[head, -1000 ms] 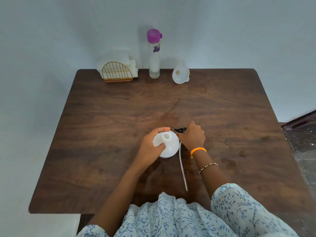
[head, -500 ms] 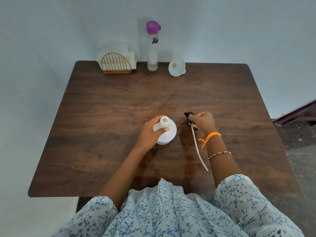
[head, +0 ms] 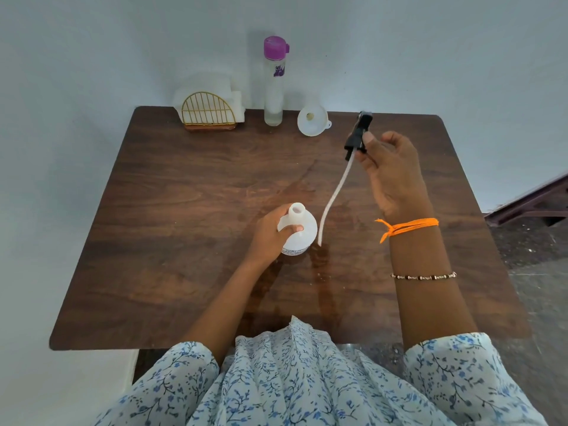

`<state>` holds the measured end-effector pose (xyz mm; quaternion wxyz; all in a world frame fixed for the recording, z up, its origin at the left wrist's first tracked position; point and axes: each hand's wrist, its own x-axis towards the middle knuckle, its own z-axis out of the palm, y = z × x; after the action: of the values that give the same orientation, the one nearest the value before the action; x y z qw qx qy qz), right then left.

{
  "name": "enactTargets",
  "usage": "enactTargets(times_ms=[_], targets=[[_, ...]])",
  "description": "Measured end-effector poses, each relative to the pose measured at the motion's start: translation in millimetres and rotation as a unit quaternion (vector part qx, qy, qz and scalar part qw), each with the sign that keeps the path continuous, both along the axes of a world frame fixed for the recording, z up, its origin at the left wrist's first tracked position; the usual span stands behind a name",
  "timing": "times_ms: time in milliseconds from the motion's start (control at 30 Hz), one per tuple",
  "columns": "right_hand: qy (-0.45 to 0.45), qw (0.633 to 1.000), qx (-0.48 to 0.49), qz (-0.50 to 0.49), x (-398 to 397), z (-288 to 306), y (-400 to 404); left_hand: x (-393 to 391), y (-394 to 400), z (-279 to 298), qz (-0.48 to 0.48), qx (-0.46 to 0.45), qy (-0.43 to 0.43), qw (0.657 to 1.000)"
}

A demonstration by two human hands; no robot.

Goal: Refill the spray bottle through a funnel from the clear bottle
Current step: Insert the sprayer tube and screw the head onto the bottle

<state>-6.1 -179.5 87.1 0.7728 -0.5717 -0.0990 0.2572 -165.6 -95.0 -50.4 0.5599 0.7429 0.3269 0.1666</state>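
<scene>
Fingers: left hand [head: 270, 232] wrapped round spray bottle [head: 299, 230], mid-table, neck open; right hand [head: 390, 170] pinching sprayer head [head: 358, 133], tube dangling. Funnel [head: 313, 120], clear bottle [head: 273, 84]: far edge. Step: opening. Next, likely: park head, seat funnel.

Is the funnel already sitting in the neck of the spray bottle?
No, the funnel lies at the far table edge, while the spray bottle neck stands open and bare.

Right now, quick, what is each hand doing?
Left hand: closed around the spray bottle, which stands on the table.
Right hand: holding the spray head, tube dangling.
</scene>
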Motion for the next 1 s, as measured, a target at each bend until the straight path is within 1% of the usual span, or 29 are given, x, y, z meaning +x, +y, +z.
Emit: enactTargets(times_ms=[67, 133, 233, 367, 667, 767, 867, 1000], targets=[[0.011, 0.999, 0.043, -0.004, -2.2, 10.0, 5.3, 0.6, -0.5, -1.0, 0.002, 0.002, 0.006, 1.0], [0.014, 0.998, 0.064, 0.004, -2.6, 15.7, 10.4, 1.5, -1.4, -0.7, 0.008, 0.003, 0.02, 1.0], [0.008, 0.998, 0.067, 0.015, -1.9, 20.3, 16.6, 2.6, -1.1, -0.2, 0.008, 0.004, 0.026, 1.0], [0.015, 0.996, 0.085, 0.001, -2.9, 28.6, 23.9, 2.3, -0.2, 0.5, 0.002, 0.008, 0.027, 1.0], [-0.032, 0.996, 0.074, 0.027, -4.0, 24.8, 30.0, 2.6, 0.3, -0.1, 0.006, 0.01, 0.041, 0.999], [-0.059, 0.994, 0.071, 0.054, -3.4, 17.7, 30.3, 3.0, 0.7, -1.4, 0.008, 0.01, 0.049, 0.999], [-0.075, 0.988, 0.066, 0.114, -7.4, 3.2, 28.0, 2.2, 0.9, -0.5, 0.007, 0.003, 0.034, 0.999], [-0.076, 0.98, 0.017, 0.184, -20.8, -29.5, 18.2, 1.2, 1.2, 0.5, 0.0, 0.008, 0.029, 1.0]])
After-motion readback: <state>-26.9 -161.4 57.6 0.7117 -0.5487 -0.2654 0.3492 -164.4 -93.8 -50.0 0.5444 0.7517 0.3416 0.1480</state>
